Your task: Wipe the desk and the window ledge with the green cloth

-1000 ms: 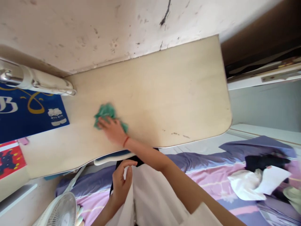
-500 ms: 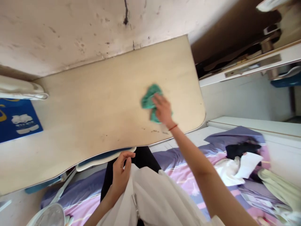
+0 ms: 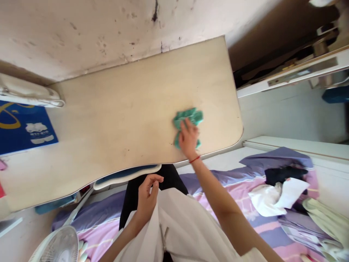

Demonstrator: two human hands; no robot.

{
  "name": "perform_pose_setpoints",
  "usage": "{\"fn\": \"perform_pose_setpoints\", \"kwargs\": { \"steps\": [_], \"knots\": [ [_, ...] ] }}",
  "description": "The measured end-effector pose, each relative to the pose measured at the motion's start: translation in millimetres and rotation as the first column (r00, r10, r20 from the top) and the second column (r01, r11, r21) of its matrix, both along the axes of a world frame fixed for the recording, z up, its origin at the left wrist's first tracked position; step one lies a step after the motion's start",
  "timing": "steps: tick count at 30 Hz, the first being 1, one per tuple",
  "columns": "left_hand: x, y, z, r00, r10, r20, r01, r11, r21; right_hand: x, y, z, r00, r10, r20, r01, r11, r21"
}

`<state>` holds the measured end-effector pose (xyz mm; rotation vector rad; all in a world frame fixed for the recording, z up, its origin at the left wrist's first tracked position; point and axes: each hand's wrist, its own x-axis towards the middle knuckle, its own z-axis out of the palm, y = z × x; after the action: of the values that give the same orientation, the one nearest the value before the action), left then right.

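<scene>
A crumpled green cloth (image 3: 195, 115) lies on the cream tabletop (image 3: 122, 109), toward its right end near the front edge. My right hand (image 3: 188, 138), with a red string at the wrist, presses down on the cloth from above, and folds of it show beyond and beside the fingers. Off the table, by my lap in front of the white top (image 3: 188, 225), my left hand (image 3: 148, 193) hangs with loosely bent fingers. Its thumb is apart from them and nothing is in it.
A blue printed sheet (image 3: 27, 127) and a cream pouch-like item (image 3: 29, 91) occupy the table's left end. A stained wall (image 3: 95, 36) borders the back. A shelf edge (image 3: 300, 72) stands at right. Below are a fan (image 3: 61, 245) and a bed with purple-pink bedding (image 3: 218, 178).
My right hand has pulled the green cloth toward the table's front edge, and the cloth's folds have changed shape. My left hand stays by my lap. The view has shifted slightly.
</scene>
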<state>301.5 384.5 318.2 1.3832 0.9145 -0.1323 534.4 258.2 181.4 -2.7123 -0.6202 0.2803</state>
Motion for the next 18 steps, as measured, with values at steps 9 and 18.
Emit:
{"fn": "perform_pose_setpoints", "kwargs": {
  "steps": [9,18],
  "knots": [
    [-83.2,58.7,-3.7,0.988,0.149,-0.038,-0.14,0.974,0.18,-230.4,276.2,40.6,0.541,0.841,0.023,-0.813,0.515,0.27],
    [-38.4,32.7,2.9,0.998,0.062,0.027,-0.064,0.994,0.086,-138.4,93.9,20.1,0.814,0.553,-0.179,-0.547,0.833,0.082]
  ]
}}
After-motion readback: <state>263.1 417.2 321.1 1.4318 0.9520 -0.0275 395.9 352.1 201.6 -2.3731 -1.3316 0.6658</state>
